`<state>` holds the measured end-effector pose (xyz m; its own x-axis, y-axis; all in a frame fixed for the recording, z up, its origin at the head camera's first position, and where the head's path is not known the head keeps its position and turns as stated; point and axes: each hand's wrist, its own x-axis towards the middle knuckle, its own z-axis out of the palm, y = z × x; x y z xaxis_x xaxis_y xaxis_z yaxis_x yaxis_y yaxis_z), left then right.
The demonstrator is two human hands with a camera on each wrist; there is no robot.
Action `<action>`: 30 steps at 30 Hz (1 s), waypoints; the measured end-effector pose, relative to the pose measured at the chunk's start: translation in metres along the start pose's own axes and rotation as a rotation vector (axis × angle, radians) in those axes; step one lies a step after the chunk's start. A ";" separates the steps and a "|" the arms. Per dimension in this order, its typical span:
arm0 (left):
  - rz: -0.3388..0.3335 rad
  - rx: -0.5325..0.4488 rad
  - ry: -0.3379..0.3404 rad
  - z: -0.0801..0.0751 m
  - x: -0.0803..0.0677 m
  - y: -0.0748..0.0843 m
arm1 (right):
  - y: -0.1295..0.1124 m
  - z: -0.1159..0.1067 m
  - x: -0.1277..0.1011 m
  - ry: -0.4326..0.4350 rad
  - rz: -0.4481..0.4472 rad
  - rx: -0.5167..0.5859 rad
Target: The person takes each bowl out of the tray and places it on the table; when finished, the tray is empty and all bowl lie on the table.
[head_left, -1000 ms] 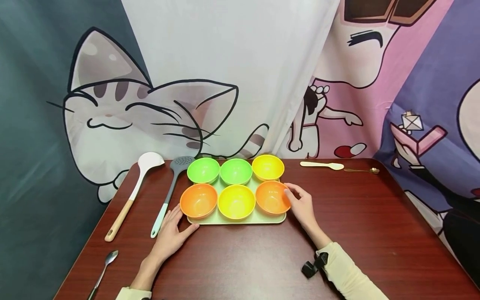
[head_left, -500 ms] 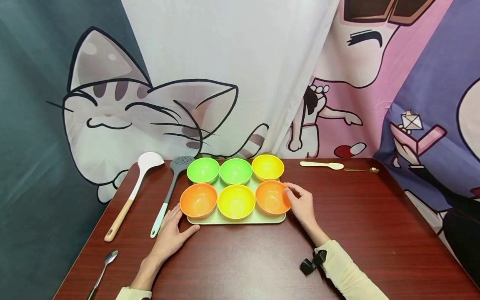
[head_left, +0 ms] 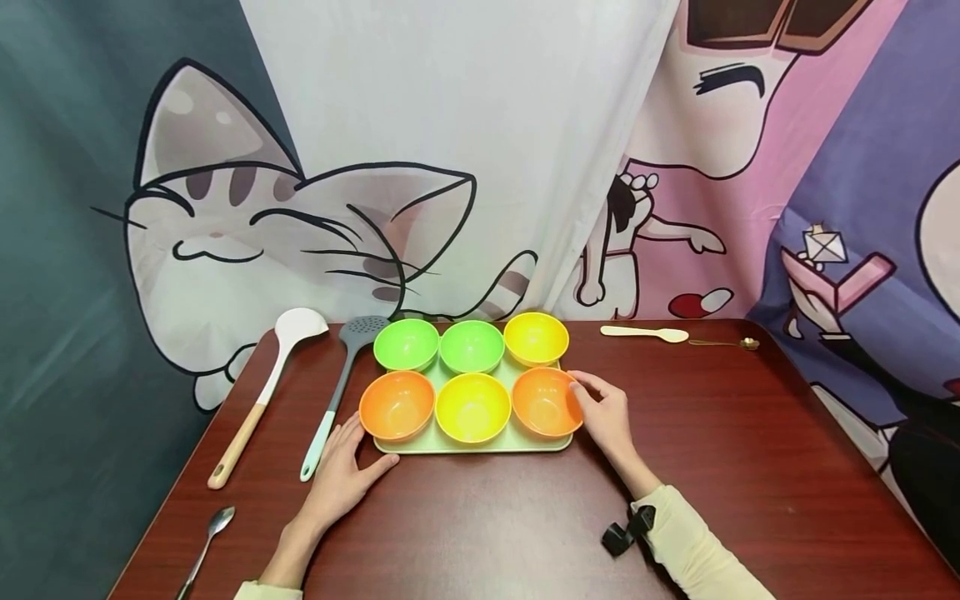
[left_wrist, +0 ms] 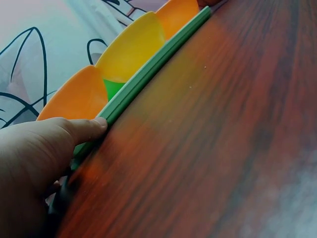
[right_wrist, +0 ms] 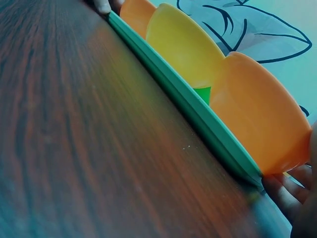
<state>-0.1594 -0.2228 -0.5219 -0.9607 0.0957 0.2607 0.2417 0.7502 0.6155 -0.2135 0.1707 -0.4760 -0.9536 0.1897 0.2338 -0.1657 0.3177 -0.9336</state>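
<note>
A pale green tray (head_left: 480, 450) bears two rows of bowls. In the front row sit a left orange bowl (head_left: 397, 407), a yellow bowl (head_left: 472, 408) and a right orange bowl (head_left: 547, 403). Behind them are two green bowls (head_left: 407, 345) and another yellow bowl (head_left: 536, 339). My right hand (head_left: 606, 417) grips the right orange bowl's side, thumb at its rim; its other fingers are partly hidden behind the bowl. At the tray's front left corner lies my left hand (head_left: 341, 475), fingers extended along the left side. The left wrist view shows its thumb (left_wrist: 89, 130) touching the tray's edge.
To the left lie a white ladle (head_left: 272, 392) with a wooden handle, a grey slotted turner (head_left: 345, 375) and a metal spoon (head_left: 210, 542). A cream spoon (head_left: 645, 333) and a thin gold spoon (head_left: 723, 342) lie at the back right. A printed curtain (head_left: 450, 125) hangs behind the table.
The right orange bowl has shifted very slightly toward me and to the right, with my right hand on it. My left hand stays at the tray's corner. The whole head view has dipped a little.
</note>
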 end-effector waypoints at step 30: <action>-0.009 0.013 -0.020 -0.001 -0.001 0.002 | 0.034 0.003 0.010 0.070 0.123 0.274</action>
<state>-0.1575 -0.2221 -0.5205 -0.9655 0.1015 0.2399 0.2310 0.7595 0.6081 -0.2295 0.1811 -0.5059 -0.9525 0.2780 0.1242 -0.1213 0.0276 -0.9922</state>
